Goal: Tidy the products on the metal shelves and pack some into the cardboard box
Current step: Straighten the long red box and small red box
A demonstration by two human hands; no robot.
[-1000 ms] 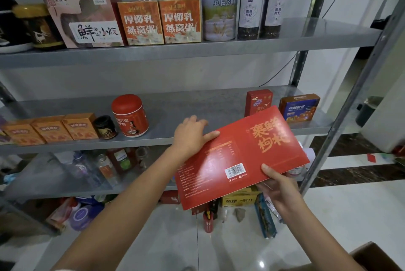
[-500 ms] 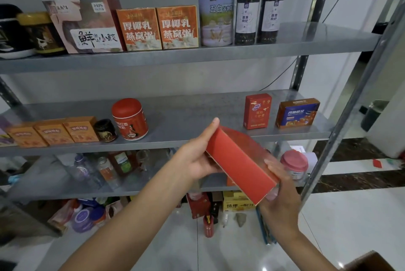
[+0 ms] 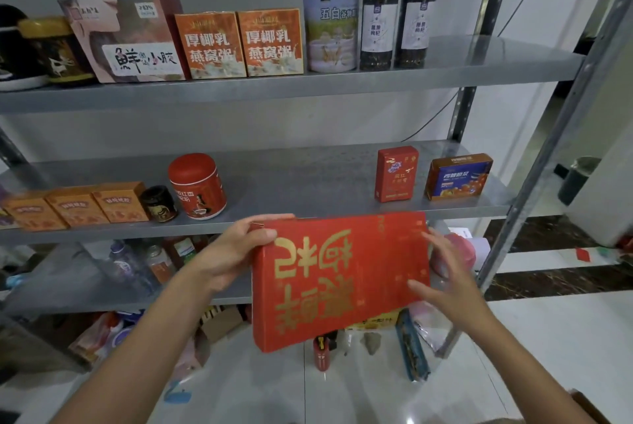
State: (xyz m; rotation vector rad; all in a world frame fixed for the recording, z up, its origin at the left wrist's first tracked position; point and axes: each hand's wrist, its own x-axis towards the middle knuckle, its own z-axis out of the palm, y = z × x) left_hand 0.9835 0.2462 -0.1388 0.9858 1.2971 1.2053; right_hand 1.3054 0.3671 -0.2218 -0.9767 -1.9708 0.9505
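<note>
A large flat red box (image 3: pixel 339 279) with gold characters, upside down, faces me in front of the middle metal shelf (image 3: pixel 294 180). My left hand (image 3: pixel 233 252) grips its top left corner, thumb on the front face. My right hand (image 3: pixel 442 279) touches the right edge with straight, spread fingers. A corner of the cardboard box (image 3: pixel 589 406) shows at the bottom right.
The top shelf (image 3: pixel 479 57) carries boxes, a can and two dark jars. On the middle shelf stand a red tin (image 3: pixel 197 185), orange boxes (image 3: pixel 75 206), a small red box (image 3: pixel 397 173) and a blue-orange box (image 3: pixel 459 177). Bottles fill the lower shelf; items lie on the floor.
The red box has been turned over from its barcode back, through edge-on, to its gold-lettered front. It has risen toward the middle shelf. My right hand has shifted from gripping to flat touching.
</note>
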